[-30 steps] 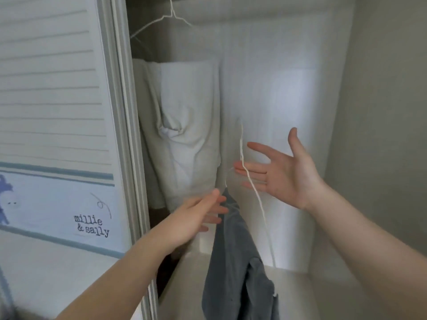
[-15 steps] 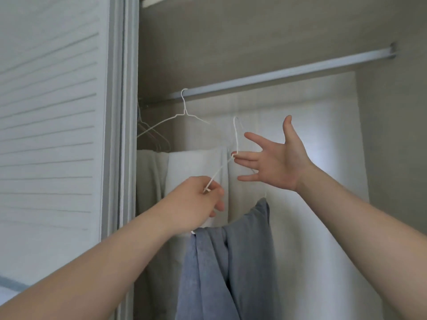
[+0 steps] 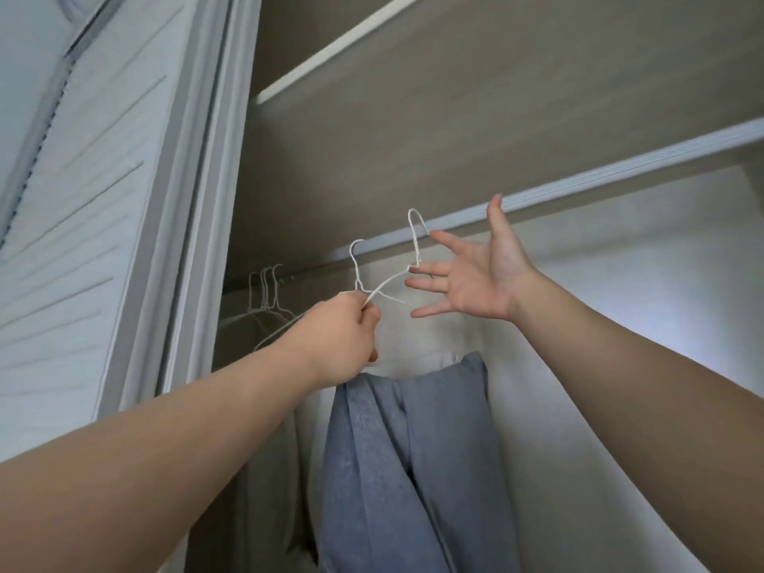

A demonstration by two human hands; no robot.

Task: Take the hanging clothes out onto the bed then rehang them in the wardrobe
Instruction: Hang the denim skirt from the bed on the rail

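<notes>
A blue-grey garment [image 3: 413,457] hangs folded from a white wire hanger [image 3: 414,237]. My left hand [image 3: 339,341] is closed on the hanger's sloping left arm. My right hand [image 3: 475,275] is spread, its fingertips touching the hanger's neck just below the hook. The hook stands right at the silver wardrobe rail [image 3: 578,184]; whether it sits over the rail I cannot tell. Another white hanger [image 3: 356,262] hangs on the rail just to the left, with a pale garment [image 3: 264,490] below it.
Several empty wire hangers [image 3: 264,291] hang at the rail's far left. A white slatted sliding door [image 3: 103,200] fills the left side. A shelf board [image 3: 454,97] runs above the rail. The wardrobe's back wall [image 3: 620,324] shows on the right.
Both hands have lifted the hanger with the blue-grey garment from low in the wardrobe up to the rail. The view has tilted upward.
</notes>
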